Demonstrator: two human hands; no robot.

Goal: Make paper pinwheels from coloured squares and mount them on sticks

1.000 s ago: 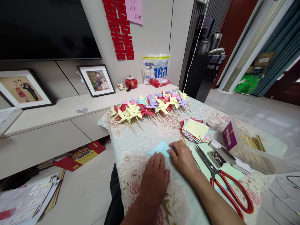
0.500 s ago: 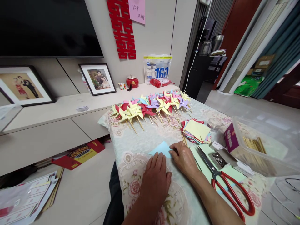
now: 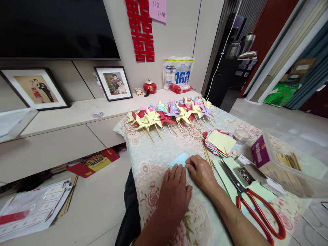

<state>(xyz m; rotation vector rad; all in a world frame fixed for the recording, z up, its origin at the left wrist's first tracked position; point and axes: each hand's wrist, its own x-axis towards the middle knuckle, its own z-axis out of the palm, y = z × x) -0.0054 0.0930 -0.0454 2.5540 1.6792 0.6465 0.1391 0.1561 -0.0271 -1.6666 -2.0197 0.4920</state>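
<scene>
A light blue sheet of paper (image 3: 178,159), folded to a triangle, lies flat on the flowered tablecloth. My left hand (image 3: 174,189) rests palm down with its fingers stretched out, their tips on the paper's near edge. From the right, my right hand (image 3: 203,173) bends its fingers down onto the paper's right corner, thumb close to the index finger. That corner is partly hidden under the fingers. Beside my right forearm, large red-handled scissors (image 3: 239,189) lie half open on pale green paper (image 3: 224,174). Finished paper pinwheels (image 3: 166,116) on sticks lie in rows farther back.
Right of my hands are a stack of coloured paper squares (image 3: 220,140), thin sticks (image 3: 208,158), a small box of metal pins (image 3: 245,175), a round clear container (image 3: 241,136) and a plastic bin (image 3: 284,181) holding sticks. A low cabinet (image 3: 112,111) stands behind the table.
My right hand has slid slightly left along the paper, closer to my left hand, and less of the blue paper shows. The whole view has shifted a little. My left hand stays on the paper.
</scene>
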